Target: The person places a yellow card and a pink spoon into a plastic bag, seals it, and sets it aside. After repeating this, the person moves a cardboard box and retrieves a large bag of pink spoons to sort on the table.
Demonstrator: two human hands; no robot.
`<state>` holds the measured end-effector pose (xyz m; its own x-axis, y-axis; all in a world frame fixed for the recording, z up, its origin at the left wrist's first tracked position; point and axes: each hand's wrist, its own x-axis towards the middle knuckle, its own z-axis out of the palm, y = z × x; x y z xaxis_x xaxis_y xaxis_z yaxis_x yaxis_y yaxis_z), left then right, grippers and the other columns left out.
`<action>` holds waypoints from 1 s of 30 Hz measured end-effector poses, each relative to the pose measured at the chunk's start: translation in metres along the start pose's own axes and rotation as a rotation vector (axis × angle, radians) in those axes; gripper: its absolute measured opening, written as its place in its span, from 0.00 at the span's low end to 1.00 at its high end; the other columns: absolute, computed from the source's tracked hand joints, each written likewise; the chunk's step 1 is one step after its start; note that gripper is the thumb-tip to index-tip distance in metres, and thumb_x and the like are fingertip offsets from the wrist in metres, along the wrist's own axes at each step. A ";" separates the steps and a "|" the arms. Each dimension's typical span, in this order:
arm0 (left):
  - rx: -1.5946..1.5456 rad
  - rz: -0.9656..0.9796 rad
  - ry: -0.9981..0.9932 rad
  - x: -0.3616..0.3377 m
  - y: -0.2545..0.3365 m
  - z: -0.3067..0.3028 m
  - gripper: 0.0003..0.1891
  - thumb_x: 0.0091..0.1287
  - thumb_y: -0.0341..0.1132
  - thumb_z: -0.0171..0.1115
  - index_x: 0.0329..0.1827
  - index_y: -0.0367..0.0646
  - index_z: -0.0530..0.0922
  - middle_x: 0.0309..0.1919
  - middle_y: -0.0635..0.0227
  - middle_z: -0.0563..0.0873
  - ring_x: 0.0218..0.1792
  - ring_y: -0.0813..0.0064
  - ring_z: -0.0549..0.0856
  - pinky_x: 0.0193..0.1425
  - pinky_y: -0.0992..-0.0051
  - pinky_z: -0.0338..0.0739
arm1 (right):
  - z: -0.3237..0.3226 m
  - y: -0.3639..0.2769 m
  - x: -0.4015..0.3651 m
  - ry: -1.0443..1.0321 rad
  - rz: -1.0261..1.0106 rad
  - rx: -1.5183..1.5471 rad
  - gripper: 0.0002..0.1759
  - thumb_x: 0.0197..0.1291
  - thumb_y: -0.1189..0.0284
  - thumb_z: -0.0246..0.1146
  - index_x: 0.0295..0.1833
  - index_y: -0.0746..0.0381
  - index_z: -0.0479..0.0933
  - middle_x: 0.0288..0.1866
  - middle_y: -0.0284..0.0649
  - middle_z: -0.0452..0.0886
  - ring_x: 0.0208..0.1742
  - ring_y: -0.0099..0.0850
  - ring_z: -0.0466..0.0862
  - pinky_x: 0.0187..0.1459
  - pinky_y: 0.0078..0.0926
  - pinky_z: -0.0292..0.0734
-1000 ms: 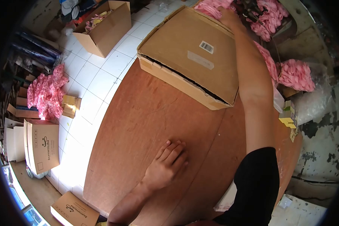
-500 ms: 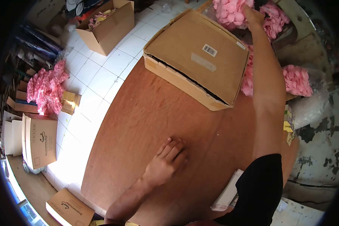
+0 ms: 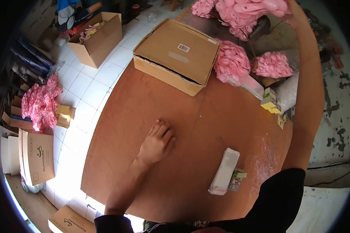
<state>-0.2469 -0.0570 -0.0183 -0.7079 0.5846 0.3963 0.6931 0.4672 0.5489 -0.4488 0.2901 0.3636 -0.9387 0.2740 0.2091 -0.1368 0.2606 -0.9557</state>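
Note:
My left hand (image 3: 156, 143) rests on the brown table (image 3: 144, 186), its fingers curled together with nothing seen in them. At the far right my right arm stretches forward, and my right hand (image 3: 292, 15) is closed on a bunch of pink plastic spoons (image 3: 241, 11). That hand is partly cut off by the upper edge of the view. Below the held bunch lie another pile of pink spoons (image 3: 232, 62) and a smaller tied bundle (image 3: 273, 65). A flat brown cardboard box (image 3: 175, 50) with a barcode label sits on the far part of the table.
A stack of white plastic sleeves (image 3: 224, 171) and printed cards (image 3: 236, 180) lie near the front. Small yellow boxes (image 3: 271, 101) stand by the right edge. On the tiled floor are an open carton (image 3: 97, 42), pink bagged items (image 3: 42, 101) and printed cartons (image 3: 37, 157).
My view has shifted, showing more of the table's right side. My right hand has moved right with the pink spoons lifted in it. My left hand stays on the table.

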 end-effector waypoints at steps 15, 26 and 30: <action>-0.846 -0.079 0.016 -0.030 0.025 0.016 0.29 0.76 0.55 0.39 0.65 0.41 0.70 0.62 0.56 0.76 0.65 0.60 0.74 0.70 0.53 0.63 | -0.073 0.073 -0.314 -0.509 -0.267 -0.089 0.14 0.61 0.73 0.62 0.52 0.65 0.75 0.46 0.36 0.82 0.42 0.27 0.84 0.40 0.22 0.82; -1.621 -0.407 -0.195 -0.069 0.135 0.022 0.32 0.74 0.56 0.46 0.73 0.48 0.54 0.66 0.60 0.72 0.59 0.61 0.80 0.59 0.53 0.80 | -0.089 0.221 -0.374 -0.297 0.254 0.601 0.21 0.63 0.63 0.56 0.55 0.64 0.76 0.47 0.42 0.83 0.39 0.31 0.86 0.34 0.26 0.85; -1.479 -0.754 -0.086 -0.075 0.156 0.018 0.31 0.74 0.51 0.50 0.71 0.50 0.49 0.62 0.55 0.74 0.53 0.59 0.84 0.55 0.49 0.81 | -0.099 0.260 -0.373 -0.427 0.456 0.804 0.29 0.67 0.58 0.52 0.68 0.65 0.66 0.67 0.48 0.72 0.63 0.42 0.76 0.65 0.46 0.73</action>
<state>-0.0828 -0.0164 0.0247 -0.7586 0.5903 -0.2758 -0.5331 -0.3190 0.7836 -0.1032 0.3475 0.0579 -0.9674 -0.2030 -0.1513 0.2383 -0.5289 -0.8145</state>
